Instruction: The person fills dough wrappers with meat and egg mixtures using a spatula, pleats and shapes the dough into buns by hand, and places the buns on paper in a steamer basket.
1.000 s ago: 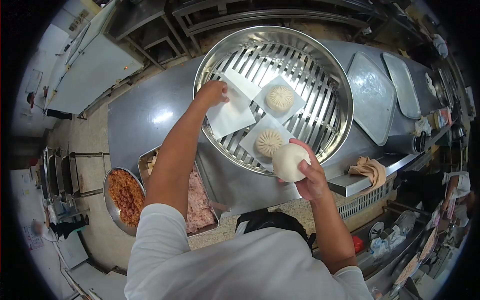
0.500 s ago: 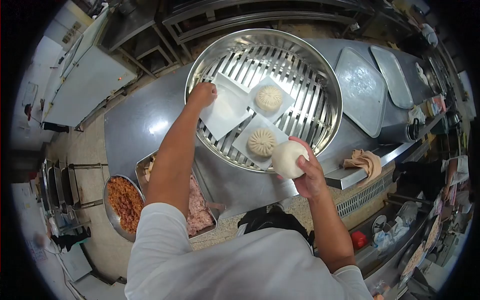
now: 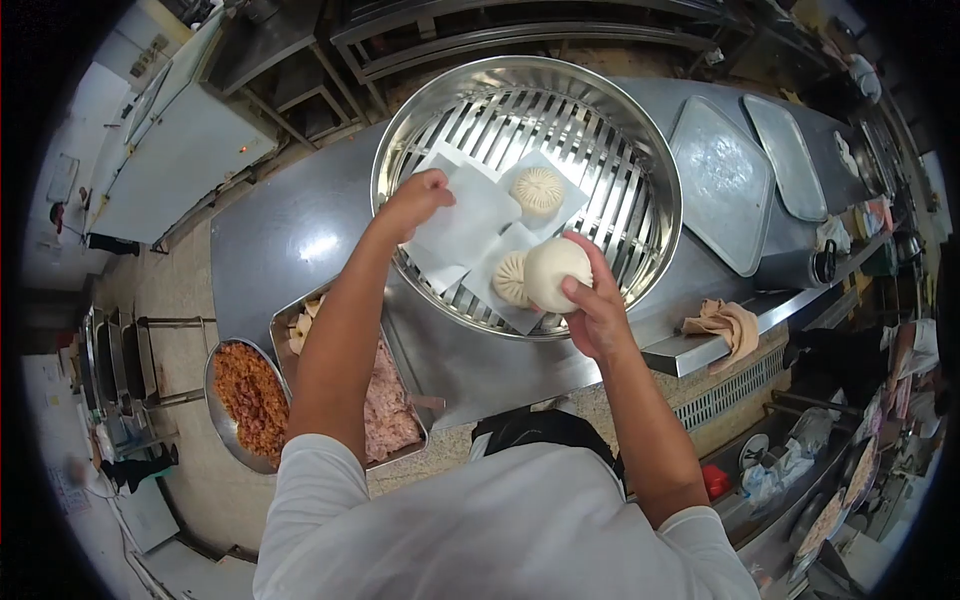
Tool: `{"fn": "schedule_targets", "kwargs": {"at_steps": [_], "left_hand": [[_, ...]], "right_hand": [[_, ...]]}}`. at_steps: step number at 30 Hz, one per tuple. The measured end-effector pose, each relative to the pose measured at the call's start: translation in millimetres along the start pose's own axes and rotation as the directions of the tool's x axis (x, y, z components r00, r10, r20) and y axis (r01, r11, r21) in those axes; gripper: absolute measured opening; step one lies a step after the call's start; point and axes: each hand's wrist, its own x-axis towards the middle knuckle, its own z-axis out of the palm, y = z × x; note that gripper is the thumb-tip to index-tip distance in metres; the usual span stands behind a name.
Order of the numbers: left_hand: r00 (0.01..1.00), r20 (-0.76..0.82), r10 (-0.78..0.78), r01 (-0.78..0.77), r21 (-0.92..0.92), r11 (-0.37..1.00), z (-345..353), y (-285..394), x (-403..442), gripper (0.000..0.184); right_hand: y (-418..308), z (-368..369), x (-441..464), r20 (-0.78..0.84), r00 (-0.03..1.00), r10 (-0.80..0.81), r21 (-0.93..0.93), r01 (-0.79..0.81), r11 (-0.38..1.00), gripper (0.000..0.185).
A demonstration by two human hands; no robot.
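Note:
Between thumb and fingers, my left hand [image 3: 418, 207] pinches the edge of a square white paper sheet [image 3: 472, 212], lifted over other paper in the steamer. My right hand [image 3: 598, 312] is wrapped around a smooth, pale bun [image 3: 556, 272], held above the steamer's near side. Inside the round metal steamer tray [image 3: 662, 240], a pleated bun [image 3: 538, 190] sits on paper towards the back. A second pleated bun [image 3: 510, 278] lies on its own paper nearer me, partly covered by the bun in my right hand.
Left of the steamer are a pan of pink minced filling [image 3: 388, 415] and a bowl of orange-brown filling [image 3: 248, 400]. Two metal trays, including a large one [image 3: 722, 185], lie to the right. A folded cloth [image 3: 728, 328] hangs at the table's edge.
My left hand has lifted a paper sheet and shifted slightly right and towards me. My right hand has carried its bun left and farther over the steamer, now overlapping the nearer pleated bun.

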Motion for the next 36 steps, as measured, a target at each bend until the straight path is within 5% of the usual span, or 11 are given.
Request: {"fn": "schedule_targets", "kwargs": {"at_steps": [1, 3, 6, 8, 10, 14, 20, 22, 24, 27, 36], "left_hand": [[1.0, -0.003, -0.001, 0.001, -0.003, 1.0, 1.1, 13.9, -12.7, 0.029], [0.995, 0.092, 0.038, 0.029, -0.635, 0.772, -0.6, 44.4, -42.9, 0.034], [0.965, 0.165, 0.203, 0.003, -0.783, 0.622, 2.4, 65.6, -66.9, 0.042], [0.956, 0.161, 0.244, -0.014, -0.808, 0.589, 16.1, 71.7, -79.8, 0.044], [0.946, 0.158, 0.283, -0.026, -0.834, 0.551, 34.1, 74.2, -89.3, 0.046], [0.905, 0.22, 0.363, 0.043, -0.899, 0.436, 77.7, 73.5, -94.9, 0.048], [0.973, 0.167, 0.161, 0.11, -0.943, 0.315, 162.2, 62.5, -84.7, 0.041], [0.967, 0.15, 0.206, 0.078, -0.944, 0.322, 169.9, 64.6, -83.7, 0.038], [0.985, 0.17, -0.042, 0.147, -0.669, 0.728, 162.0, 60.8, -79.8, 0.039], [0.991, 0.049, -0.122, 0.128, -0.564, 0.816, 143.2, 77.7, -93.8, 0.039], [0.954, -0.289, -0.084, 0.037, -0.165, 0.986, 148.8, 79.9, -134.4, 0.046]], "right_hand": [[-1.0, 3.6, 3.4, -0.008, 0.999, -0.039, -0.035, 0.039, 0.999, 0.078], [-9.5, 15.2, 6.5, 0.02, 0.995, -0.1, -0.107, 0.102, 0.989, 0.079], [-30.8, 31.1, 10.2, 0.088, 0.972, -0.219, -0.304, 0.236, 0.923, 0.079], [-41.7, 34.4, 15.5, 0.136, 0.952, -0.273, -0.424, 0.305, 0.853, 0.078], [-51.4, 35.9, 20.1, 0.306, 0.84, -0.448, -0.653, 0.527, 0.543, 0.072], [-56.7, 27.9, 19.3, 0.438, 0.806, -0.399, -0.853, 0.513, 0.1, 0.069], [-82.8, -22.3, 22.0, 0.449, 0.877, -0.171, -0.893, 0.44, -0.092, 0.065], [-91.2, -45.3, 31.6, 0.468, 0.883, 0.034, -0.875, 0.469, -0.121, 0.067], [-82.5, -66.2, 46.6, 0.489, 0.86, 0.146, -0.83, 0.51, -0.225, 0.07], [-53.6, -92.7, 70.0, 0.31, 0.839, 0.447, -0.799, 0.485, -0.355, 0.078], [-61.0, -106.1, 89.5, 0.386, 0.769, 0.509, -0.797, 0.556, -0.235, 0.097]]}}
